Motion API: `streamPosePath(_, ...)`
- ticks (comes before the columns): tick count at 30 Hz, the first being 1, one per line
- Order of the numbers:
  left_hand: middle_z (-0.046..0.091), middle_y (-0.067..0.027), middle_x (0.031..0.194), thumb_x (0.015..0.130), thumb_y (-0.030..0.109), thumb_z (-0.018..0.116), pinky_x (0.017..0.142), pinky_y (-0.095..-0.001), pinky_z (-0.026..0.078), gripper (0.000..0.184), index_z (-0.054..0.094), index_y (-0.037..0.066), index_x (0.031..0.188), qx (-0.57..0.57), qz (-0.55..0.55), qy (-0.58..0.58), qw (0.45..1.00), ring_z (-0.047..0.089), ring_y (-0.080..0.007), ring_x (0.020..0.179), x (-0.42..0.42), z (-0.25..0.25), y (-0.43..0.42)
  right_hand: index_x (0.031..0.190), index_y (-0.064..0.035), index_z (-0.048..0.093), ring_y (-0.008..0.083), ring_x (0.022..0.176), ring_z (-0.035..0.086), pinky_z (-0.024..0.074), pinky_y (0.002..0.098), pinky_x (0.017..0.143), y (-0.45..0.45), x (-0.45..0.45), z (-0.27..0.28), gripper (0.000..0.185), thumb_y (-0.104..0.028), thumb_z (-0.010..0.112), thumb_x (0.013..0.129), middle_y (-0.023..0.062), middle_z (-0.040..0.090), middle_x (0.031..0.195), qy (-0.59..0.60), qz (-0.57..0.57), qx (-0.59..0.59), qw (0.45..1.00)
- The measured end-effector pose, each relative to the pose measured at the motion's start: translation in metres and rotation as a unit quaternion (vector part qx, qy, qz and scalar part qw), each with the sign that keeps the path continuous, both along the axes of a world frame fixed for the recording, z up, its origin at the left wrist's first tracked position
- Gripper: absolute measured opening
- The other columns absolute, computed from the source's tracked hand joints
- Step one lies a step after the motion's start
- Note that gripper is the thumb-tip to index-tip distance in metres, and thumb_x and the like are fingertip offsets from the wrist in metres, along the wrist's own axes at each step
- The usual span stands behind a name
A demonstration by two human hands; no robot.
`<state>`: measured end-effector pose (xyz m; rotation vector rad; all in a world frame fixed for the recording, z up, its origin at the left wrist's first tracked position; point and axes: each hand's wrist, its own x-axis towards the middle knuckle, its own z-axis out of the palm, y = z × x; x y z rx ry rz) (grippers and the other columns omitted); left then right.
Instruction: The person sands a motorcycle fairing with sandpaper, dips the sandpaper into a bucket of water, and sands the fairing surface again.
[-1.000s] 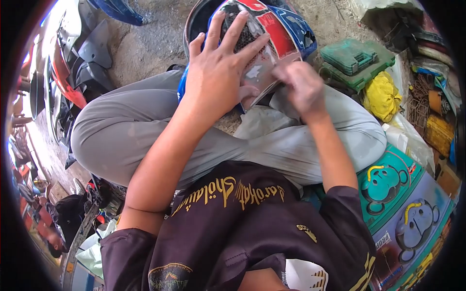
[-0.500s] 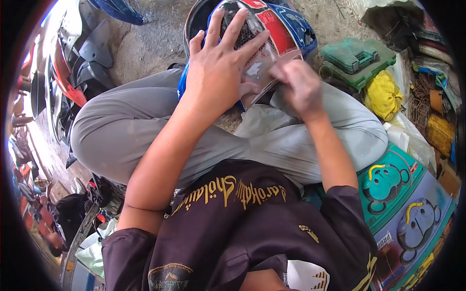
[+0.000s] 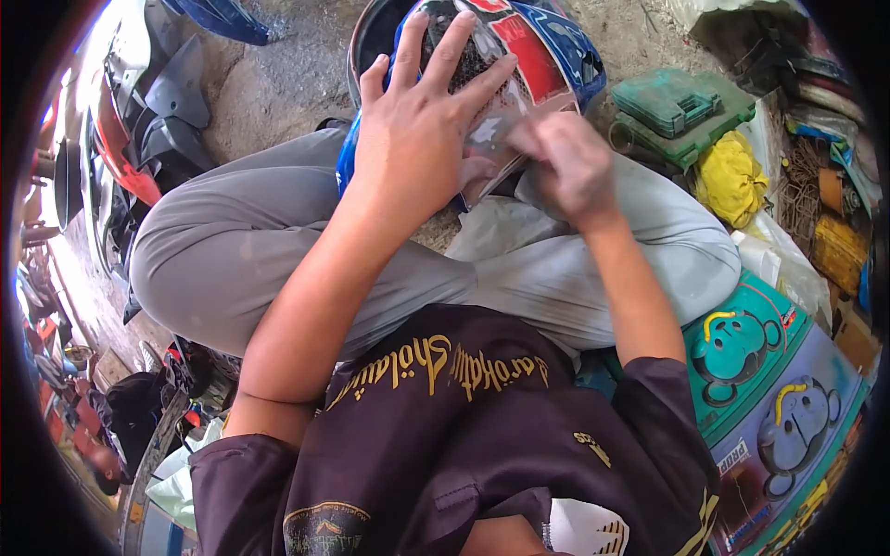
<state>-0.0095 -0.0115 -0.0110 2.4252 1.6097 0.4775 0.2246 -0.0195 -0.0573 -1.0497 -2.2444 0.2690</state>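
Observation:
A curved motorcycle fairing panel [image 3: 527,57] in blue, red and white, with bare greyish patches, rests between my bent legs. My left hand [image 3: 417,120] lies over it with fingers spread and pressed on the surface, the thumb by the lower edge. Close to that thumb, my right hand [image 3: 577,162] is at the panel's lower right corner, its fingers curled together and smeared by motion at the tips. Whatever the right fingers may hold is hidden. Behind the panel shows part of a dark round basin [image 3: 369,42].
Green plastic tool cases [image 3: 681,107] lie at the right, beside a yellow bundle [image 3: 734,179]. Near my right elbow are teal and purple boxes [image 3: 742,347]. Loose fairing parts [image 3: 120,139] line the left side, and another blue panel [image 3: 222,18] lies at the top.
My right fingers have shifted slightly along the panel's lower corner. My left hand stays spread in nearly the same spot on the panel.

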Motion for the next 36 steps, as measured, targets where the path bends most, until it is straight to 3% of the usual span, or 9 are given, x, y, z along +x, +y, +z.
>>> streamPosePath(2,0.035,-0.0080,0.178,0.061,0.034,0.100,0.119,-0.0620,0.037,0.107,0.060,0.039,0.159,0.009,-0.002,0.002,1.000,0.029,-0.0441,0.162,0.000,-0.001,0.000,0.104,0.0016,0.070,0.0399,0.090,0.073,0.0609,0.0483,0.080,0.000,-0.006,0.005,0.023,0.009,0.066,0.083,0.0173,0.072,0.098,0.012,0.038,0.007,0.999)
streamPosePath(5,0.036,-0.0087,0.178,0.060,0.033,0.100,0.119,-0.0612,0.037,0.108,0.060,0.038,0.159,-0.007,0.002,-0.001,1.000,0.029,-0.0429,0.163,-0.002,-0.003,-0.003,0.112,0.0006,0.074,0.0402,0.096,0.074,0.0613,0.0475,0.084,0.006,0.031,-0.025,0.033,0.009,0.067,0.081,0.0187,0.073,0.103,0.018,-0.060,-0.040,0.997)
streamPosePath(8,0.036,-0.0083,0.178,0.059,0.034,0.101,0.119,-0.0610,0.037,0.109,0.060,0.039,0.159,-0.011,0.009,0.001,1.000,0.028,-0.0422,0.163,-0.003,-0.002,-0.002,0.110,0.0004,0.074,0.0392,0.092,0.075,0.0620,0.0463,0.080,0.003,0.001,0.003,0.027,0.010,0.068,0.085,0.0182,0.074,0.102,-0.002,-0.011,0.012,1.000)
streamPosePath(12,0.037,-0.0077,0.177,0.060,0.035,0.101,0.120,-0.0608,0.038,0.109,0.058,0.039,0.160,-0.013,-0.001,-0.002,1.000,0.028,-0.0422,0.163,-0.004,-0.001,-0.004,0.106,0.0007,0.070,0.0394,0.094,0.072,0.0605,0.0473,0.083,0.005,0.025,-0.010,0.028,0.007,0.069,0.079,0.0175,0.071,0.100,0.021,-0.059,-0.064,0.996)
streamPosePath(16,0.041,-0.0080,0.174,0.067,0.036,0.099,0.120,-0.0598,0.039,0.100,0.059,0.036,0.158,0.005,0.009,0.011,1.000,0.032,-0.0404,0.161,0.001,0.001,-0.007,0.106,-0.0007,0.071,0.0384,0.092,0.072,0.0598,0.0481,0.081,-0.007,-0.008,0.005,0.028,0.008,0.068,0.079,0.0167,0.071,0.099,0.015,0.020,-0.039,0.999)
streamPosePath(20,0.037,-0.0061,0.177,0.064,0.032,0.100,0.120,-0.0582,0.040,0.104,0.059,0.039,0.159,-0.009,0.021,0.015,1.000,0.033,-0.0425,0.161,0.006,0.004,-0.008,0.109,0.0019,0.073,0.0409,0.093,0.073,0.0597,0.0474,0.081,-0.004,0.023,-0.019,0.032,0.011,0.064,0.080,0.0184,0.072,0.100,0.031,-0.097,-0.064,0.993)
streamPosePath(30,0.040,-0.0072,0.175,0.067,0.035,0.099,0.121,-0.0583,0.038,0.101,0.058,0.037,0.159,-0.007,0.017,0.009,1.000,0.032,-0.0407,0.162,0.006,0.001,-0.006,0.110,0.0027,0.074,0.0382,0.093,0.075,0.0617,0.0460,0.083,-0.008,-0.003,-0.007,0.030,0.011,0.064,0.083,0.0190,0.075,0.102,0.013,-0.021,-0.014,1.000)
streamPosePath(34,0.039,-0.0076,0.175,0.069,0.032,0.098,0.121,-0.0592,0.038,0.098,0.059,0.036,0.158,-0.014,0.027,0.010,0.999,0.032,-0.0412,0.162,0.007,0.004,-0.008,0.109,0.0032,0.073,0.0375,0.091,0.075,0.0617,0.0450,0.081,0.002,0.020,-0.015,0.028,0.011,0.063,0.084,0.0189,0.074,0.101,0.006,-0.107,-0.030,0.994)
streamPosePath(36,0.039,-0.0079,0.176,0.071,0.030,0.097,0.121,-0.0602,0.037,0.093,0.061,0.035,0.157,-0.008,0.030,0.017,0.999,0.032,-0.0411,0.162,0.008,0.002,-0.008,0.106,0.0002,0.074,0.0356,0.089,0.075,0.0614,0.0438,0.078,-0.006,0.006,-0.008,0.027,0.012,0.063,0.085,0.0183,0.074,0.100,0.010,-0.014,0.016,1.000)
